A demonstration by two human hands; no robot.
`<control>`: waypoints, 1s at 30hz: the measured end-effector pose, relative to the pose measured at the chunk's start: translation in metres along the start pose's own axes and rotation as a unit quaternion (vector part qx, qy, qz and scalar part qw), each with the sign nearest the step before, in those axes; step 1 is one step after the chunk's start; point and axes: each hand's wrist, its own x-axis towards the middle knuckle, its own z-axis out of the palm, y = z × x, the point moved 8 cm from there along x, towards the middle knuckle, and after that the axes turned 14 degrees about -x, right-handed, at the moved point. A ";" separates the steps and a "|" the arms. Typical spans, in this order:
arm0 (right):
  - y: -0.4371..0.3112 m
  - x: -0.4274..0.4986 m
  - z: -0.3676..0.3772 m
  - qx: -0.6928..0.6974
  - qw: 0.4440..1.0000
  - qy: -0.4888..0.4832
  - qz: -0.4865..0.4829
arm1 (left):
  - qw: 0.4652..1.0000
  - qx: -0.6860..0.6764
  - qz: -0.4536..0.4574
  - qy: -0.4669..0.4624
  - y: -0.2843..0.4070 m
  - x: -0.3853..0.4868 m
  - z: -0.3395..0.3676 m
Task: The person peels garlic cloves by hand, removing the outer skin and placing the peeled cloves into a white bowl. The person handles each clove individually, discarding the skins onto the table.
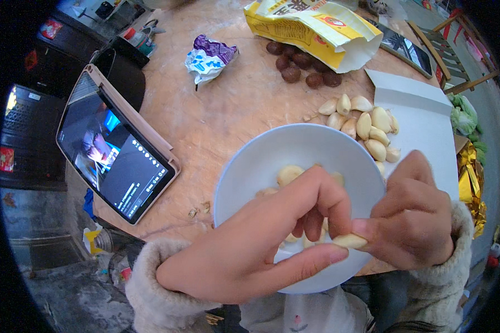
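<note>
Over a white bowl, both my hands meet at one pale garlic clove. The thumb and index finger of my left hand pinch its left end. At its right end, the fingertips of my right hand press on it, with the other fingers curled in. Several garlic cloves lie in the bowl, among them one near the middle, partly hidden by my left hand. Beyond the bowl's right rim, a pile of garlic cloves rests on the table and on the edge of a white sheet.
A tablet in a pink case stands at the left. Farther back on the table are a crumpled purple-and-white wrapper, several brown chestnuts, a yellow-and-white paper bag and a phone. Gold foil is at the right edge.
</note>
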 end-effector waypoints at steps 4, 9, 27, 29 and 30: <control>-0.027 -0.009 -0.010 -0.241 0.958 0.089 -0.126 | 0.999 -0.011 0.035 0.015 0.004 -0.002 -0.002; -0.037 -0.013 -0.011 -0.327 0.927 0.113 -0.145 | 0.997 0.033 0.054 0.038 0.007 -0.006 -0.001; 0.001 -0.003 -0.018 -0.178 0.981 0.081 0.016 | 0.802 0.593 0.047 0.052 0.001 0.013 0.006; 0.001 -0.004 -0.019 -0.172 0.982 0.080 0.020 | 0.805 0.590 0.038 0.042 -0.002 0.015 0.004; 0.001 -0.004 -0.018 -0.170 0.982 0.077 0.023 | 0.807 0.588 0.029 0.039 -0.003 0.016 0.003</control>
